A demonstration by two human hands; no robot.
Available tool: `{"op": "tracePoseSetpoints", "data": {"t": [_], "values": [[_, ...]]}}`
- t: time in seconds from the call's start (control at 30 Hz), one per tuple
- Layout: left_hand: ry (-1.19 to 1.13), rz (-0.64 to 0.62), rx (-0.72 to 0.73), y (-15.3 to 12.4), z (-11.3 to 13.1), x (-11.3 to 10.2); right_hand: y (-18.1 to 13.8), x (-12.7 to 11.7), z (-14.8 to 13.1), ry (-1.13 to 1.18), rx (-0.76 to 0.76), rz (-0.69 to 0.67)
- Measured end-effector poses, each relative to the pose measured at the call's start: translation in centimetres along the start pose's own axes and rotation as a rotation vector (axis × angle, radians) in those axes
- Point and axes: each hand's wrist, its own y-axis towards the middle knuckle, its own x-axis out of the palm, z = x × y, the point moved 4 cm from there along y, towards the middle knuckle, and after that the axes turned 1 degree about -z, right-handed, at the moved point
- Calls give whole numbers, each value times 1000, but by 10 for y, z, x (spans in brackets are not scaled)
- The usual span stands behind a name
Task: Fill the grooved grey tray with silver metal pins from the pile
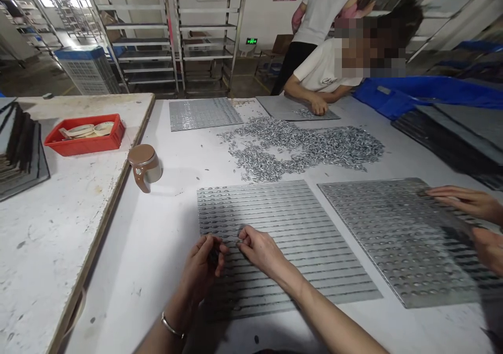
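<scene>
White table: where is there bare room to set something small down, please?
The widest bare patch on the white table is nearer than the mug, left of the striped sheet. Another, with a few strays, separates mug from heaped metal pieces. Crowded: that heap and the table's right side.

Factory workshop, by the look of it. Tall racks [143, 26] at 11 o'clock, crates [92, 76] between 10 and 11, green lit sign [251, 41] at 12. Shared bench [157, 249], scuffed white top, small metal parts [341, 145] heaped in bulk, plates [291, 228] around them. Another person [318, 68] at 1, bent over the same bench.
</scene>
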Motion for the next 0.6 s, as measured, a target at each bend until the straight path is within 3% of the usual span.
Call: {"op": "tracePoseSetpoints", "data": {"t": [0.1,0.2,0.3,0.4,0.6], "values": [[77,-54,-54,-3,-8,6,-15,-12,-13,93,-87,77],[181,-97,-82,-9,-17,11,-35,-16,-39,116,-322,18],[248,-30,-15,-15,-20,8,-51,-10,-56,22,-500,-11],[315,17,45,-18,-19,3,-58,-1,-56,-32,-498,32],[307,-85,-6,-22,-27,3,-65,12,-42,44,-392,49]]}}
